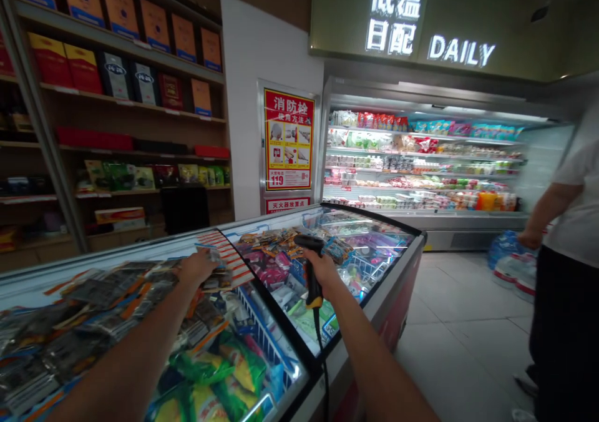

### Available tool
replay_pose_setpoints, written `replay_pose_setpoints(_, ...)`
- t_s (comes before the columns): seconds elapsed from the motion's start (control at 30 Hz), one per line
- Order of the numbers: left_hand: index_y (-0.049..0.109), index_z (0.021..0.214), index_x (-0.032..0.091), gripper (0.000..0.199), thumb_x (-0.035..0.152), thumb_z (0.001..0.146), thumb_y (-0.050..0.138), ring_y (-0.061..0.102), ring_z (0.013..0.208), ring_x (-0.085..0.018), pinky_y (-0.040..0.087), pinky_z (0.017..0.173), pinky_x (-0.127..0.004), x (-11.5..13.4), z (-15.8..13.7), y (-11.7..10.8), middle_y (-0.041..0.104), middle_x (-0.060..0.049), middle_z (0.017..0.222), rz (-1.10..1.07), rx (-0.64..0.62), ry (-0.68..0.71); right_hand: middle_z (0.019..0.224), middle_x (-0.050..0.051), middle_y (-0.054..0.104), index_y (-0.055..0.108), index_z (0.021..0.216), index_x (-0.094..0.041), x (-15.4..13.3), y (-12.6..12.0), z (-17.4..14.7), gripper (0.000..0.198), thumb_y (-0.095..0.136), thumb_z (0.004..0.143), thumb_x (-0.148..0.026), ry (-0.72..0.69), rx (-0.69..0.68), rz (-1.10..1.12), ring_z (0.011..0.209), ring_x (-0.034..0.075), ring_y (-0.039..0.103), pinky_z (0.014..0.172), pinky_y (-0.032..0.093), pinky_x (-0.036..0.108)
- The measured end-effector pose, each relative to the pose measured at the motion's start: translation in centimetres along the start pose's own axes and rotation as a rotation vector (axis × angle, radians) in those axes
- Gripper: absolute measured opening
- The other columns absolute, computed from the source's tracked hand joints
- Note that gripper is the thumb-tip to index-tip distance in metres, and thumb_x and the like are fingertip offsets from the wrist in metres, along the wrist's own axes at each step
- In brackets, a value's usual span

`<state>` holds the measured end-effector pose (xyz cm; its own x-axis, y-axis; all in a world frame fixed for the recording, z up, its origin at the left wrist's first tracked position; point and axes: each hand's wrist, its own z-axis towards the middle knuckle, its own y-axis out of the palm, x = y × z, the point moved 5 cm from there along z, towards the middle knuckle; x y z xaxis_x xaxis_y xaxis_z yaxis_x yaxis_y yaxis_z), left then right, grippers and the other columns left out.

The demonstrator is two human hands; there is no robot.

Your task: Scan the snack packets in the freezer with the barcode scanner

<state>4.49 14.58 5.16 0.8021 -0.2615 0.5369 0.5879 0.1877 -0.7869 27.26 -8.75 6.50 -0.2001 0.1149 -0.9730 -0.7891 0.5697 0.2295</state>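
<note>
My right hand (322, 269) is wrapped round the grip of a black and yellow barcode scanner (312, 284). The scanner's head points away over the chest freezer, and its cable (319, 331) hangs down the front. Over at the left, my left hand (199, 267) is closed at the edge of a flat plastic packet (219, 275) with dark contents; the fingers are partly hidden. Similar packets (103, 291) with orange and blue edges lie heaped on the freezer around my left forearm. Green and yellow bags (224, 372) lie below that hand.
The freezer's black rim (281, 313) divides its sections; more packets (271, 242) lie beyond the scanner. Boxed goods fill wooden shelves (126, 91) at left. A lit refrigerated display (421, 160) stands behind. At right are a person (568, 222) and bottled water packs (510, 260).
</note>
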Motion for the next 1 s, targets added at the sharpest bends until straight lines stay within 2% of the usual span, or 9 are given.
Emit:
replay_pose_setpoints(0.07,0.056,0.099,0.02,0.042,0.03,0.058,0.059,0.046,0.099,-0.038,0.028,0.08,-0.055,-0.3,-0.2,-0.3,0.059,-0.016,0.099,0.066,0.006,-0.046,0.041,-0.006,0.045,0.046,0.064,-0.017,0.0,-0.5,0.1,0.026,0.056,0.064,-0.041,0.005,0.03,-0.009,0.031,0.007,0.041,0.029,0.033,0.02)
replay_pose_setpoints(0.17,0.053,0.106,0.017,0.049,0.033,0.06,0.056,0.042,0.103,-0.04,0.027,0.08,-0.056,0.5,-0.7,-0.5,0.052,-0.02,0.107,0.109,0.046,-0.055,0.041,-0.006,0.045,0.047,0.064,-0.016,0.0,-1.6,0.2,0.027,0.055,0.064,-0.042,0.017,0.074,-0.006,0.032,0.008,0.041,0.029,0.032,0.02)
replay_pose_setpoints(0.3,0.046,0.115,0.016,0.051,0.03,0.065,0.05,0.033,0.112,-0.036,0.023,0.086,-0.055,4.3,-1.4,0.5,0.037,-0.018,0.124,0.117,0.121,0.034,0.041,-0.005,0.045,0.046,0.064,-0.016,0.1,-3.2,0.6,0.027,0.055,0.063,-0.042,0.019,0.096,0.014,0.032,0.008,0.042,0.029,0.032,0.02)
replay_pose_setpoints(0.4,0.048,0.112,0.019,0.044,0.026,0.07,0.046,0.033,0.113,-0.031,0.022,0.09,-0.051,8.7,-2.1,2.8,0.038,-0.013,0.125,0.1,0.118,0.176,0.042,-0.005,0.046,0.047,0.065,-0.017,0.3,-4.6,1.0,0.027,0.056,0.062,-0.042,0.019,0.124,0.02,0.032,0.008,0.043,0.029,0.033,0.02)
replay_pose_setpoints(0.5,0.047,0.114,0.019,0.046,0.024,0.069,0.047,0.031,0.116,-0.029,0.022,0.092,-0.046,13.0,-2.9,5.9,0.037,-0.012,0.127,0.064,0.081,0.298,0.043,-0.005,0.047,0.047,0.064,-0.016,0.4,-6.0,1.4,0.027,0.056,0.063,-0.042,0.022,0.144,0.023,0.032,0.008,0.043,0.029,0.033,0.02)
replay_pose_setpoints(0.63,0.049,0.111,0.017,0.047,0.024,0.065,0.053,0.032,0.116,-0.028,0.025,0.093,-0.04,17.2,-3.7,10.4,0.039,-0.011,0.126,-0.021,-0.006,0.408,0.043,-0.004,0.047,0.048,0.063,-0.015,0.6,-8.0,2.0,0.029,0.056,0.062,-0.043,0.048,0.166,0.03,0.033,0.008,0.043,0.03,0.034,0.02)
replay_pose_setpoints(0.83,0.049,0.11,0.017,0.052,0.022,0.06,0.061,0.035,0.114,-0.029,0.025,0.093,-0.041,19.8,-3.3,15.6,0.044,-0.012,0.122,-0.277,-0.123,0.403,0.042,-0.005,0.046,0.048,0.065,-0.016,1.2,-10.1,2.8,0.032,0.057,0.06,-0.046,0.059,0.198,0.063,0.033,0.008,0.043,0.029,0.034,0.02)
replay_pose_setpoints(0.9,0.053,0.104,0.018,0.045,0.018,0.059,0.062,0.037,0.113,-0.028,0.025,0.094,-0.04,20.0,-2.9,16.5,0.048,-0.011,0.117,-0.407,-0.16,0.367,0.042,-0.005,0.046,0.047,0.064,-0.016,1.4,-10.6,3.0,0.031,0.058,0.06,-0.045,0.066,0.206,0.062,0.033,0.008,0.042,0.029,0.034,0.02)
replay_pose_setpoints(1.0,0.058,0.093,0.015,0.027,0.017,0.066,0.058,0.044,0.107,-0.024,0.028,0.092,-0.041,19.5,-2.0,17.0,0.056,-0.009,0.105,-0.636,-0.204,0.261,0.042,-0.005,0.046,0.046,0.063,-0.016,1.4,-11.0,2.9,0.031,0.058,0.06,-0.045,0.059,0.208,0.058,0.032,0.008,0.042,0.028,0.033,0.02)
